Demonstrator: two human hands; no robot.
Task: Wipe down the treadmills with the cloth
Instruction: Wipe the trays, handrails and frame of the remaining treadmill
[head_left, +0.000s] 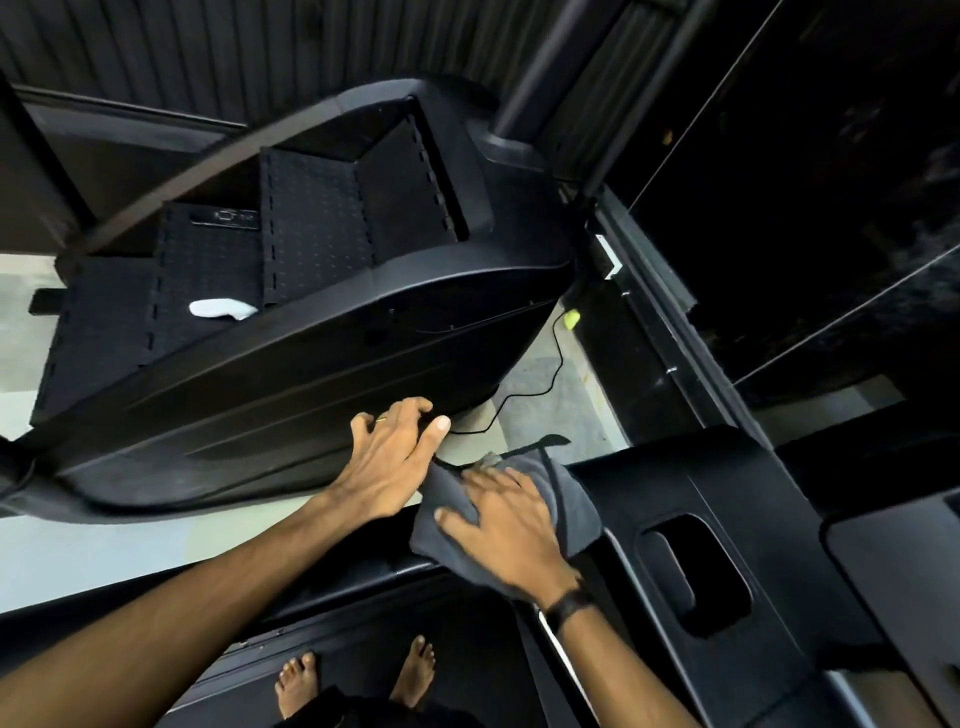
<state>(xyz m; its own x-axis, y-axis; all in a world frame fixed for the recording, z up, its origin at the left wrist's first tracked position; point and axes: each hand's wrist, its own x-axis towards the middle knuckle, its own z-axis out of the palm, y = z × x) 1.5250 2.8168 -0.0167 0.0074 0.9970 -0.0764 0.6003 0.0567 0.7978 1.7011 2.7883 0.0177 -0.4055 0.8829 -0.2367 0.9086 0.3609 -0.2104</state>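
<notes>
A dim gym room with dark ribbed walls and a pale tiled floor (540, 400) holds two black machines. The larger, a matte black stepped machine with dotted treads (311, 291), fills the left, a small white object (223, 309) lying on one tread. At lower right stands the black plastic treadmill console (727, 519), smooth and dull. On its left edge lies the dark grey microfibre cloth (566, 499), folded and rumpled, pressed flat under the right hand (511, 530) with fingers spread. The left hand (397, 457) rests on the stepped machine's lower edge, fingers bent over the rim. A thin black cable (540, 379) trails across the floor.
</notes>
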